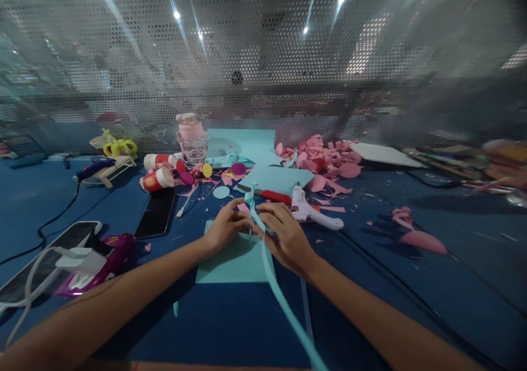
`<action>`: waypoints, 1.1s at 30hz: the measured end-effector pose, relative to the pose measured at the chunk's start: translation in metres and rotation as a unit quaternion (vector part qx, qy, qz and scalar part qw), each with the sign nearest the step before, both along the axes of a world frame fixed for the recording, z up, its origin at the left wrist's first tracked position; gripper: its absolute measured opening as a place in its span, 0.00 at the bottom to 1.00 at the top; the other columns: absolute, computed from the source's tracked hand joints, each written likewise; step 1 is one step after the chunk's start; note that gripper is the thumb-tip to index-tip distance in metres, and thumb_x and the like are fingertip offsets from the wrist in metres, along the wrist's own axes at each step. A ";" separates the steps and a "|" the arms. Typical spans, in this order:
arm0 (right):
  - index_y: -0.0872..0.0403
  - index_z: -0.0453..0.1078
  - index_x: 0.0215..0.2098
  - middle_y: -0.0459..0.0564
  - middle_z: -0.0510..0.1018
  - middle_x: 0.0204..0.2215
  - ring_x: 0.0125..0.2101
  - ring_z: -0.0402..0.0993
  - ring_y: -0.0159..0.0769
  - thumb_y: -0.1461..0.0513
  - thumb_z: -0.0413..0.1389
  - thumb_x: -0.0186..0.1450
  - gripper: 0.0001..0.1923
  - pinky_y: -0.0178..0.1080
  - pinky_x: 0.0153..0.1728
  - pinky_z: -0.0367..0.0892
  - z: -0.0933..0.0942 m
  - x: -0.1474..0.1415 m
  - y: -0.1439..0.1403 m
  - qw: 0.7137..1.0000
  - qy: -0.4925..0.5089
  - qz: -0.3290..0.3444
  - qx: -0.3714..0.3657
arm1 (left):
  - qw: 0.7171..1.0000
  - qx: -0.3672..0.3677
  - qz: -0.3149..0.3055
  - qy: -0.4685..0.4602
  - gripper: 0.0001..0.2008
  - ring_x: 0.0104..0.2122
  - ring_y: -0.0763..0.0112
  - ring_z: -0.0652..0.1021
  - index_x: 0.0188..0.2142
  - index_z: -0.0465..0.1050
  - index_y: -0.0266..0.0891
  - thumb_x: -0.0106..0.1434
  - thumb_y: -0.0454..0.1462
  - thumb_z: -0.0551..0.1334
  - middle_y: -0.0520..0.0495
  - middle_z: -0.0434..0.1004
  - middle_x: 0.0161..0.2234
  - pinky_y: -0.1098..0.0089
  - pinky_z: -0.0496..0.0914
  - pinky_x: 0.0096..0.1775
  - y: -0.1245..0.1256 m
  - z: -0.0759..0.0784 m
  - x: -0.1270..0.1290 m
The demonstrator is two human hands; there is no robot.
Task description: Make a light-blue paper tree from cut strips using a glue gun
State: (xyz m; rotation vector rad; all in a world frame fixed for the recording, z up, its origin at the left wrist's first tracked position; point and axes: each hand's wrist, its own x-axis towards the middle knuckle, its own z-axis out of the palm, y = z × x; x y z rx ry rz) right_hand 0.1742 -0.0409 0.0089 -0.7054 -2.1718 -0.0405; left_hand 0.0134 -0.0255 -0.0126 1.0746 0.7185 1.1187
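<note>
My left hand (225,224) and my right hand (289,235) meet over a light blue sheet (236,266) lying on the table. Both are closed, with fingertips pinching a light blue paper strip (282,299). Its upper end is curled and folded above my fingers, and a long tail hangs down to the right past my right wrist. The exact grip of the fingertips is partly hidden. Just beyond my hands lie a red-handled tool (275,196), perhaps a knife or scissors, and a white glue gun (313,214) with its nozzle pointing away.
Pink paper scraps (321,159) pile up at the back, near a clear bottle (191,140) and red paper cups (156,179). A phone (155,213) and power strip (37,266) lie left. Right, a pink paper petal (424,241) sits by a black cable (395,277).
</note>
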 end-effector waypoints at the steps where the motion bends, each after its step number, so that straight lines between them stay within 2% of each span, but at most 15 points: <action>1: 0.54 0.66 0.38 0.56 0.71 0.39 0.41 0.65 0.41 0.64 0.49 0.61 0.07 0.46 0.43 0.62 0.001 0.001 -0.001 1.000 -0.007 0.006 0.002 | 1.000 0.001 -0.004 -0.002 0.27 0.21 0.72 0.76 0.42 0.58 0.37 0.45 0.35 0.68 0.54 0.74 0.21 0.73 0.69 0.28 0.000 0.001 0.000; 3: 0.53 0.66 0.37 0.55 0.71 0.39 0.40 0.64 0.42 0.59 0.51 0.60 0.08 0.47 0.43 0.61 0.004 0.004 -0.002 0.999 -0.016 0.033 0.005 | 1.000 -0.002 -0.011 -0.008 0.27 0.22 0.72 0.76 0.42 0.58 0.37 0.45 0.35 0.68 0.54 0.74 0.22 0.73 0.69 0.28 -0.001 0.001 0.000; 6: 0.53 0.67 0.38 0.54 0.71 0.40 0.40 0.63 0.43 0.49 0.50 0.58 0.18 0.48 0.43 0.59 0.007 0.010 -0.004 0.996 -0.004 0.093 -0.005 | 0.999 -0.009 -0.012 -0.028 0.27 0.22 0.74 0.76 0.42 0.57 0.38 0.46 0.34 0.68 0.53 0.74 0.23 0.74 0.68 0.29 0.000 0.001 -0.001; 10: 0.51 0.68 0.38 0.53 0.72 0.38 0.40 0.65 0.43 0.49 0.34 0.64 0.25 0.49 0.43 0.58 0.005 0.016 -0.005 0.982 0.097 0.139 -0.082 | 0.998 -0.023 -0.035 -0.056 0.29 0.25 0.72 0.77 0.46 0.56 0.38 0.47 0.35 0.68 0.52 0.75 0.25 0.71 0.69 0.32 0.002 0.001 -0.003; 12: 0.51 0.69 0.32 0.53 0.71 0.35 0.38 0.66 0.42 0.52 0.31 0.65 0.26 0.49 0.42 0.59 0.002 0.016 -0.004 0.964 0.196 0.116 -0.135 | 0.997 -0.024 -0.040 -0.059 0.32 0.26 0.70 0.77 0.48 0.55 0.38 0.47 0.36 0.68 0.51 0.76 0.25 0.69 0.69 0.34 0.002 0.001 -0.003; 15: 0.52 0.65 0.27 0.52 0.68 0.30 0.34 0.66 0.40 0.56 0.37 0.65 0.19 0.46 0.40 0.61 -0.002 0.013 -0.003 0.937 0.299 0.057 -0.171 | 0.997 -0.009 -0.033 -0.063 0.33 0.28 0.69 0.77 0.50 0.57 0.36 0.46 0.37 0.69 0.49 0.76 0.26 0.68 0.69 0.36 0.004 0.002 -0.003; 18: 0.53 0.63 0.34 0.50 0.66 0.32 0.35 0.65 0.38 0.56 0.44 0.63 0.10 0.43 0.40 0.62 -0.002 0.009 -0.001 0.929 0.311 0.020 -0.198 | 0.998 0.004 0.002 -0.068 0.33 0.27 0.73 0.76 0.50 0.61 0.36 0.44 0.35 0.70 0.52 0.76 0.26 0.71 0.68 0.36 0.006 0.003 -0.004; 20: 0.53 0.61 0.37 0.50 0.66 0.33 0.36 0.64 0.37 0.54 0.47 0.62 0.11 0.41 0.38 0.63 -0.001 0.006 0.000 0.914 0.322 0.018 -0.244 | 0.997 0.009 0.014 -0.072 0.33 0.27 0.75 0.76 0.50 0.62 0.36 0.44 0.34 0.70 0.52 0.76 0.26 0.72 0.67 0.36 0.007 0.006 -0.005; 22: 0.53 0.61 0.35 0.50 0.66 0.32 0.33 0.64 0.37 0.49 0.42 0.62 0.17 0.40 0.33 0.64 -0.001 0.004 0.003 0.885 0.348 0.040 -0.306 | 0.997 0.005 0.012 -0.076 0.32 0.28 0.74 0.76 0.50 0.62 0.36 0.45 0.34 0.69 0.51 0.76 0.27 0.72 0.67 0.36 0.007 0.009 -0.006; 24: 0.53 0.61 0.32 0.50 0.66 0.29 0.27 0.64 0.35 0.46 0.31 0.63 0.26 0.40 0.28 0.65 0.000 0.004 0.007 0.850 0.381 0.074 -0.357 | 0.996 -0.014 0.020 -0.081 0.29 0.28 0.74 0.76 0.48 0.64 0.37 0.47 0.34 0.68 0.50 0.76 0.28 0.73 0.68 0.34 0.009 0.012 -0.008; 26: 0.53 0.62 0.31 0.50 0.65 0.27 0.24 0.63 0.34 0.44 0.24 0.62 0.32 0.40 0.26 0.65 0.000 0.007 0.012 0.836 0.399 0.086 -0.366 | 0.994 -0.031 0.045 -0.090 0.22 0.30 0.74 0.76 0.44 0.67 0.37 0.49 0.35 0.67 0.49 0.77 0.30 0.74 0.68 0.33 0.013 0.013 -0.010; 28: 0.53 0.62 0.32 0.49 0.65 0.27 0.25 0.64 0.34 0.43 0.32 0.61 0.28 0.39 0.27 0.66 0.001 0.011 0.016 0.871 0.357 0.055 -0.334 | 0.991 -0.028 0.081 -0.106 0.17 0.31 0.74 0.76 0.40 0.68 0.36 0.50 0.34 0.66 0.49 0.76 0.31 0.74 0.68 0.33 0.019 0.012 -0.014; 29: 0.52 0.62 0.34 0.49 0.66 0.28 0.26 0.65 0.34 0.43 0.40 0.60 0.23 0.39 0.28 0.66 0.001 0.013 0.017 0.901 0.309 0.033 -0.304 | 0.988 -0.019 0.100 -0.115 0.15 0.32 0.74 0.76 0.38 0.69 0.37 0.50 0.33 0.66 0.49 0.76 0.31 0.74 0.68 0.34 0.023 0.011 -0.015; 31: 0.52 0.62 0.37 0.51 0.67 0.33 0.32 0.66 0.37 0.50 0.54 0.56 0.16 0.41 0.33 0.66 0.002 0.016 0.017 0.958 0.171 0.015 -0.230 | 0.983 0.008 0.131 -0.128 0.15 0.33 0.76 0.76 0.38 0.68 0.38 0.49 0.33 0.66 0.51 0.76 0.31 0.74 0.68 0.36 0.029 0.010 -0.019; 33: 0.53 0.63 0.38 0.53 0.67 0.37 0.39 0.65 0.40 0.59 0.55 0.58 0.11 0.43 0.39 0.65 0.003 0.017 0.016 0.985 0.065 0.023 -0.157 | 0.983 0.041 0.132 -0.122 0.18 0.33 0.75 0.76 0.40 0.67 0.38 0.49 0.34 0.66 0.51 0.76 0.31 0.73 0.68 0.37 0.033 0.011 -0.023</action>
